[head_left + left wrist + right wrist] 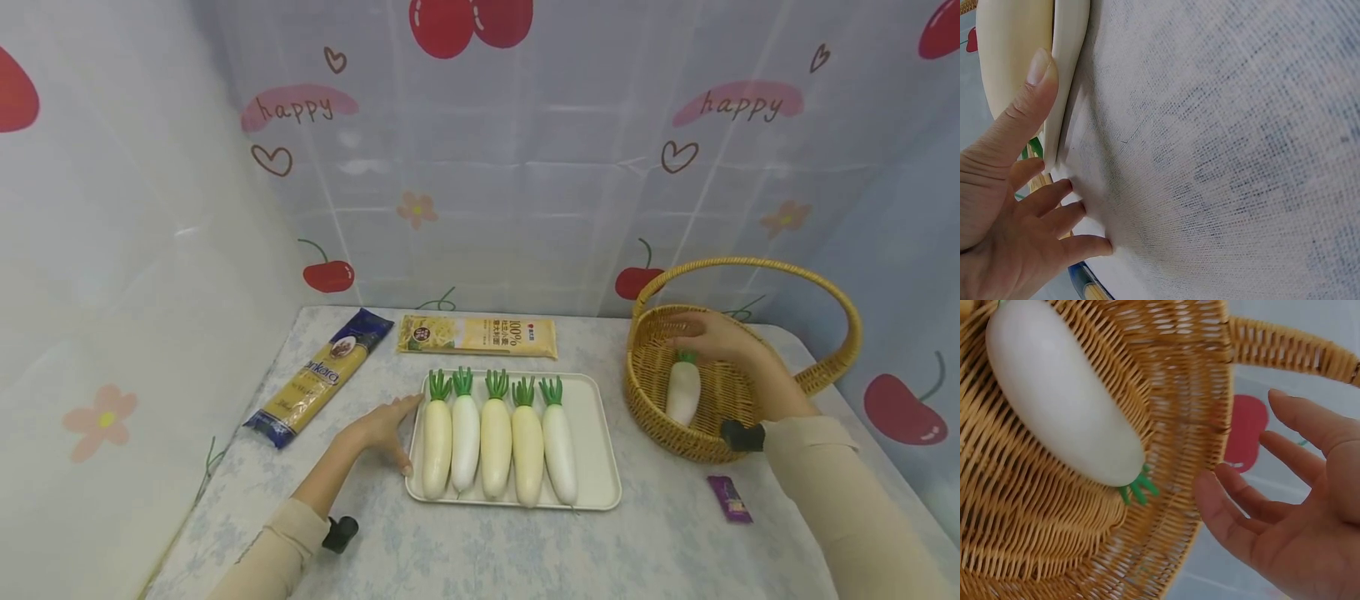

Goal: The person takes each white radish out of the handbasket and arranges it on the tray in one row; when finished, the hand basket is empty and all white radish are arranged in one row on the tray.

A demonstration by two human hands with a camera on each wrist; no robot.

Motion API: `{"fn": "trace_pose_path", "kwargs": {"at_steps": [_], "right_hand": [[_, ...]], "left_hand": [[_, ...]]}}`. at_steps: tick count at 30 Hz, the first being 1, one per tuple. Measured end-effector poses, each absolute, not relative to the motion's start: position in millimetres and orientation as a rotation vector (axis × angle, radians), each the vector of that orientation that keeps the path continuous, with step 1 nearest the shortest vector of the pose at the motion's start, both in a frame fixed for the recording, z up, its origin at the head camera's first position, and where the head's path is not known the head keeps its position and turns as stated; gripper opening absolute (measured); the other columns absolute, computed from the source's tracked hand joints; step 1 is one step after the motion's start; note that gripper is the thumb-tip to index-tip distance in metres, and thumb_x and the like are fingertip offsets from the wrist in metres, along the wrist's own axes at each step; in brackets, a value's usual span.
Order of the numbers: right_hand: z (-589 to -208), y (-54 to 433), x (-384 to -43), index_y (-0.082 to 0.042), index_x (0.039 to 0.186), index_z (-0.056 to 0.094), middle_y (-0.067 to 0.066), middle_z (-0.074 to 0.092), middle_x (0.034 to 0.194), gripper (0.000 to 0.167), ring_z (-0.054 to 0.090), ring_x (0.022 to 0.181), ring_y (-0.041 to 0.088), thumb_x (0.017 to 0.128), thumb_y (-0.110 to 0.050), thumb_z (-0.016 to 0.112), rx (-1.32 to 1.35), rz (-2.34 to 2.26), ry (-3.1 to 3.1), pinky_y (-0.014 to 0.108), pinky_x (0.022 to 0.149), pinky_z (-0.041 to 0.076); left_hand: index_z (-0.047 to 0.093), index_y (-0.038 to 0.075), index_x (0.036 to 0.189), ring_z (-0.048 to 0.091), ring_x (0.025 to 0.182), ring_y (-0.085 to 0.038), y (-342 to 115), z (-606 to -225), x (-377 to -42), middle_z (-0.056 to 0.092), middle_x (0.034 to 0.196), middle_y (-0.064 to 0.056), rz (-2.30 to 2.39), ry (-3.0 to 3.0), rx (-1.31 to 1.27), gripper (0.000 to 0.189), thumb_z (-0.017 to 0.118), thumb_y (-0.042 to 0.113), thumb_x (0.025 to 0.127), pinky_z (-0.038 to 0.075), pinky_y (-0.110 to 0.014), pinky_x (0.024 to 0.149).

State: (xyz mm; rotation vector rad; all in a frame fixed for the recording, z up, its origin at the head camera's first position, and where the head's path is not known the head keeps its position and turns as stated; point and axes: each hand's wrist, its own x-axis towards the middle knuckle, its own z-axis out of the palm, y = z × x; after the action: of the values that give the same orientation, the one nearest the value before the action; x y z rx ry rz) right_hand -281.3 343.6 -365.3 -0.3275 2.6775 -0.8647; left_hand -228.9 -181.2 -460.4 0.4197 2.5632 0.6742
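A white radish (683, 393) with a green top lies in the wicker basket (725, 400) on the right. My right hand (712, 335) hovers over the basket by the radish's leafy end, fingers spread and holding nothing; the right wrist view shows a gap between the hand (1297, 494) and the radish (1063, 394). On the left, my left hand (381, 428) rests at the left edge of a white tray (594, 450), its thumb against the rim in the left wrist view. Several white and cream radishes (495, 446) lie side by side in that tray, tops pointing away.
A yellow noodle packet (480, 335) lies behind the tray. Another packet, blue and yellow (322, 379), lies slanted at the left. A small purple packet (729, 499) sits in front of the basket. The basket handle (750, 263) arches above its far side.
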Motion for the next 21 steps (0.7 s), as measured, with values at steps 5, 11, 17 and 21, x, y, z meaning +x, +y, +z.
{"fn": "trace_pose_path", "kwargs": {"at_steps": [5,11,17,21], "right_hand": [[-370.6,347.6,-292.3,0.016,0.14,0.023,0.042,0.031,0.136,0.074,0.05,0.11,0.052,0.095,-0.035,0.053,-0.313,-0.745,2.656,0.05,0.078,0.055],[-380.8,348.9,-299.3,0.014,0.141,0.024,0.042,0.026,0.138,0.073,0.046,0.112,0.054,0.094,-0.031,0.056,-0.252,-0.702,2.615,0.052,0.081,0.053],[-390.0,348.1,-305.3,0.016,0.14,0.024,0.043,0.017,0.141,0.065,0.03,0.124,0.058,0.095,-0.019,0.054,-0.22,-0.762,2.52,0.054,0.092,0.047],[-394.0,348.0,-308.6,0.015,0.141,0.022,0.04,0.018,0.142,0.064,0.032,0.125,0.055,0.095,-0.017,0.052,-0.153,-0.793,2.461,0.052,0.091,0.049]], "left_hand": [[0.025,0.003,0.148,0.018,0.139,-0.044,-182.2,-461.3,-229.5,0.023,0.151,-0.024,0.677,2.566,0.424,0.12,0.092,0.016,0.05,0.019,-0.057,0.112],[0.025,0.003,0.148,0.017,0.139,-0.044,-182.6,-460.6,-228.8,0.023,0.151,-0.025,0.692,2.56,0.428,0.119,0.092,0.014,0.05,0.019,-0.057,0.112],[0.025,0.003,0.148,0.018,0.138,-0.045,-182.4,-460.1,-228.9,0.024,0.151,-0.025,0.683,2.563,0.437,0.119,0.092,0.016,0.05,0.018,-0.056,0.112],[0.025,0.003,0.148,0.018,0.139,-0.044,-182.5,-461.4,-229.9,0.024,0.151,-0.024,0.671,2.563,0.437,0.12,0.092,0.017,0.05,0.018,-0.056,0.113]]}}
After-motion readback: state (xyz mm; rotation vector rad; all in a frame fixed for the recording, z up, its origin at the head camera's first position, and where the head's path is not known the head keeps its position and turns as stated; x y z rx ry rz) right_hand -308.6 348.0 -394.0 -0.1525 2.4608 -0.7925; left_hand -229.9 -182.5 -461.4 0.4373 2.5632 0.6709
